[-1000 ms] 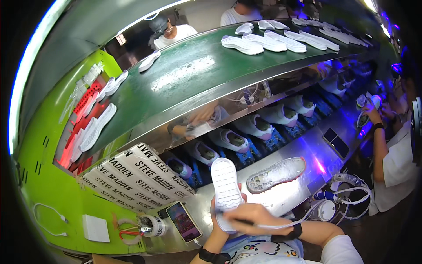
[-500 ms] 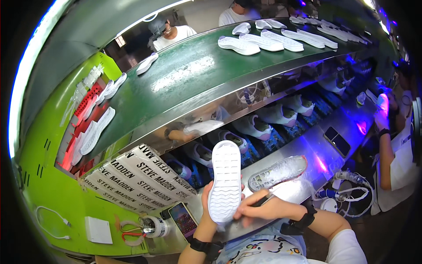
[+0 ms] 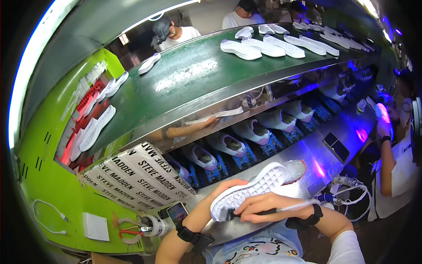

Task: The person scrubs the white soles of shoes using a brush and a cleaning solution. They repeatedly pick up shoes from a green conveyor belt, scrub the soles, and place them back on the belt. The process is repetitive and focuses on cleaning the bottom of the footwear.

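Observation:
A white shoe sole [image 3: 252, 189], tilted with its gridded inner side up, rests in my left hand [image 3: 226, 187]. My left fingers are closed along its far edge and partly hidden behind it. My right hand [image 3: 263, 207] grips a brush [image 3: 303, 204] with a pale handle and dark bristles. Those bristles touch the inside of the sole at its near left end. Just beyond the sole, a clear sole-shaped piece [image 3: 295, 170] lies on the metal bench, partly covered.
Several pale shoes [image 3: 226, 145] stand on a blue-black conveyor. Above it, white soles [image 3: 272, 46] line a green belt [image 3: 176, 88]. A printed box [image 3: 136, 176], phones [image 3: 336, 147], a tape-wrapped cup with scissors [image 3: 151, 226] and coiled tubes [image 3: 351, 193] lie around. A co-worker's hand [image 3: 384, 127] is at right.
The sole has turned from upright, tread showing, to tilted right with its inside up. My right hand has brought the brush onto its lower left end.

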Demonstrator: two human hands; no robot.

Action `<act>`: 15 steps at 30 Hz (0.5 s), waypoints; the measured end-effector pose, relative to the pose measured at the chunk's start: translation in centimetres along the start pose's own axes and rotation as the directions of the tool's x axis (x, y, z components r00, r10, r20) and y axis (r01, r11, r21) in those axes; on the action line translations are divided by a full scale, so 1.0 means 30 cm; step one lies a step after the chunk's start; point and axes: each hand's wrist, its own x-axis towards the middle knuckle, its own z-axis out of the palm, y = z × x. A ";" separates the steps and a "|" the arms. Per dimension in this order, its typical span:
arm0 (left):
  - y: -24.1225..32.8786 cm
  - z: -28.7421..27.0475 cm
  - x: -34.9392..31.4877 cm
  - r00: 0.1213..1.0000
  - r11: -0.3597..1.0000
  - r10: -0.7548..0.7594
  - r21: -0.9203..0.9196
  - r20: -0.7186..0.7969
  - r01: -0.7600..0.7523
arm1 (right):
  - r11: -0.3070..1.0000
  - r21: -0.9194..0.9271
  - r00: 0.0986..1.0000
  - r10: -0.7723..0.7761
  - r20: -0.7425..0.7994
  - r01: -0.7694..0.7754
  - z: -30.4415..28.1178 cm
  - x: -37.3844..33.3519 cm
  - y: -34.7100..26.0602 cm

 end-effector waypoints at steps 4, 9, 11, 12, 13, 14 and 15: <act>-0.017 -0.058 0.027 0.938 0.911 -0.298 -0.239 0.179 0.336 | 0.958 -0.041 0.940 0.286 0.186 -0.284 -0.083 -0.079 0.012; -0.089 -0.083 0.121 0.882 0.886 -0.445 -0.064 0.158 0.458 | 0.943 -0.073 0.946 0.322 -0.035 -0.323 -0.137 -0.177 0.044; -0.055 -0.062 0.095 0.898 0.835 -0.394 -0.333 0.196 0.439 | 0.922 0.134 0.849 0.386 -0.361 -0.363 -0.149 -0.203 0.021; -0.026 -0.044 0.091 0.935 0.845 -0.307 -0.401 0.179 0.354 | 0.965 -0.023 0.872 0.227 -0.433 -0.262 -0.140 -0.164 -0.008; 0.010 -0.049 0.089 0.967 0.845 -0.217 -0.471 0.133 0.254 | 0.973 -0.175 0.884 0.054 -0.465 -0.152 -0.130 -0.115 -0.034; 0.062 -0.107 0.080 0.981 0.785 -0.058 -0.599 0.184 0.159 | 0.990 -0.122 0.899 0.010 -0.438 -0.071 -0.113 -0.091 -0.074; 0.126 -0.181 0.078 0.970 0.695 0.120 -0.716 0.213 0.071 | 0.997 -0.075 0.908 -0.035 -0.417 0.004 -0.099 -0.076 -0.104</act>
